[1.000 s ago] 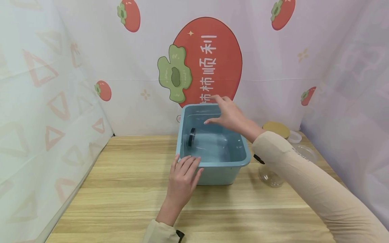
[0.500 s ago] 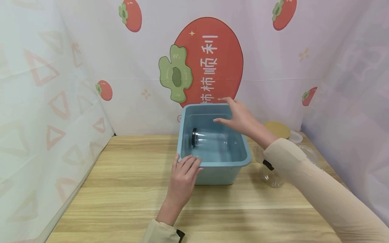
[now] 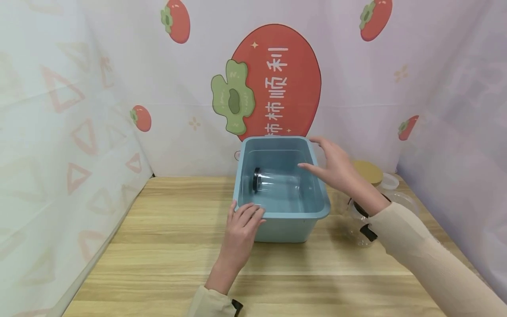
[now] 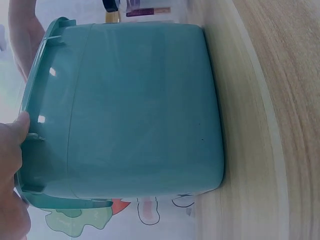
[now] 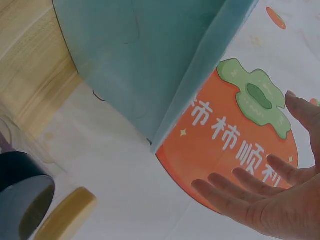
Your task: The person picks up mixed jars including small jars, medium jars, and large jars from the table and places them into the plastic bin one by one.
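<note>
Your left hand (image 3: 239, 237): grasping the near rim of the bin at its left corner, fingers bent over the edge, thumb on the outside. Your right hand (image 3: 336, 166): released, holding nothing, fingers and thumb spread above the bin's right rim.

Bin (image 3: 285, 231): one, blue plastic, rectangular, upright on the table before you. Contents: one clear jar (image 3: 277, 179), lying on its side on the bin floor, its black lid (image 3: 256, 179) on and facing left.

To the right of the bin, partly behind your right forearm: a group of clear containers—one black-lidded jar (image 3: 358, 233), one with a gold-coloured lid (image 3: 368, 171), one with a white lid (image 3: 390, 181); their exact number you cannot tell.

Beneath: wood-grain table (image 3: 170, 246). Behind: pale cloth backdrop (image 3: 190, 83), printed with red persimmons—the largest bearing white characters.
</note>
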The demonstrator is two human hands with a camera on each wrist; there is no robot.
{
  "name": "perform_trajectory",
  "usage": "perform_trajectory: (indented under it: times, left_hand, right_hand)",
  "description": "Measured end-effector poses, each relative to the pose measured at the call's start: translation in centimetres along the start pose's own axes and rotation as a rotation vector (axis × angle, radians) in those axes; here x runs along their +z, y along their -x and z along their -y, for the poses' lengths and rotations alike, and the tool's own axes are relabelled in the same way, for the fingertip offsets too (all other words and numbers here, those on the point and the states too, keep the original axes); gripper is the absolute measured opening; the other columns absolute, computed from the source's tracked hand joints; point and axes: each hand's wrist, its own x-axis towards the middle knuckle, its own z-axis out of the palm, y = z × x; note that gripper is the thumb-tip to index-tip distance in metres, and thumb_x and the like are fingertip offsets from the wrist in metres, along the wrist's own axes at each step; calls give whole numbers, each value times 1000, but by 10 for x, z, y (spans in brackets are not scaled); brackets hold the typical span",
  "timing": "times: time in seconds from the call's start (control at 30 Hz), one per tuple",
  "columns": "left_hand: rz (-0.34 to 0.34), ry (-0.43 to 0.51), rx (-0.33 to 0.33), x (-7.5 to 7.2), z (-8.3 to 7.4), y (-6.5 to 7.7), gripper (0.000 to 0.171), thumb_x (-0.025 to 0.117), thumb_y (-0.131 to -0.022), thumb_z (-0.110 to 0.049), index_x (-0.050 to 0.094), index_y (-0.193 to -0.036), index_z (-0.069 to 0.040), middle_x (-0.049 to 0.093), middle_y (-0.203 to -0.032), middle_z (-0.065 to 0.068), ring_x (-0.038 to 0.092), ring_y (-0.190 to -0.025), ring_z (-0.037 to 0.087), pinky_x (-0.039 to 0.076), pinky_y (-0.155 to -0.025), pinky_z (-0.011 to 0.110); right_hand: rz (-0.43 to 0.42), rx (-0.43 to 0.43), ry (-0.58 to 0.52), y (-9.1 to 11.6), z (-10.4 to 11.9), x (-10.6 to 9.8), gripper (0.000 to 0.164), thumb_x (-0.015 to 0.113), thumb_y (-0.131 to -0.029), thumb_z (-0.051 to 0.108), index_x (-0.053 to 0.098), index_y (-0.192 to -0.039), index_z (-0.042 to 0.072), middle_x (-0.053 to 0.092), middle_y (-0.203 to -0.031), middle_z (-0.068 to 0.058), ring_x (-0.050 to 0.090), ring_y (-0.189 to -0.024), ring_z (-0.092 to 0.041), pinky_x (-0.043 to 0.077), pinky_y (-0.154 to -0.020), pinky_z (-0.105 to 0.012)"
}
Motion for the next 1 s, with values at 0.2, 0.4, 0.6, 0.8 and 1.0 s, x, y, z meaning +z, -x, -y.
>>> perform_trajectory:
  times: [0.2, 0.4, 0.6, 0.8, 1.0]
  left_hand:
    - [21, -7, -4, -2, 2, -1, 27, 81, -87, -12, 76, -112, -6, 75, -110, 7, 68, -114, 29, 47, -109, 66]
    - [24, -11, 10, -4, 3, -1, 23, 69, -101, -22, 77, -118, -7, 76, -112, 7, 69, -114, 30, 47, -110, 65]
    - [53, -34, 3, -6, 2, -2, 31, 65, -106, -29, 76, -127, -9, 76, -117, 9, 68, -119, 31, 46, -112, 64]
    - [39, -16, -1, -5, 2, -1, 34, 56, -111, -32, 76, -127, -10, 76, -117, 12, 68, -118, 32, 46, -111, 65]
    - [30, -8, 0, -3, 3, -1, 34, 54, -111, -32, 77, -126, -12, 76, -116, 12, 68, -117, 32, 46, -110, 65]
  right_hand:
    - [-30, -29, -4, 14, -7, 2, 76, 81, -96, 25, 42, -155, -3, 48, -156, -28, 43, -146, -47, 35, -119, -66]
    - [-54, -12, 5, 27, -12, 5, 77, 81, -95, 26, 42, -156, -1, 47, -156, -29, 43, -145, -49, 36, -116, -69]
    - [-75, 8, 6, 37, -14, 8, 78, 82, -95, 27, 42, -156, 0, 47, -156, -28, 44, -144, -49, 39, -114, -71]
    - [-115, 8, 12, 44, -19, 12, 78, 83, -94, 26, 43, -156, 0, 48, -155, -29, 45, -143, -51, 39, -112, -72]
    - [-170, 0, 24, 51, -23, 16, 78, 84, -92, 26, 45, -154, -2, 51, -152, -30, 47, -140, -51, 41, -109, -71]
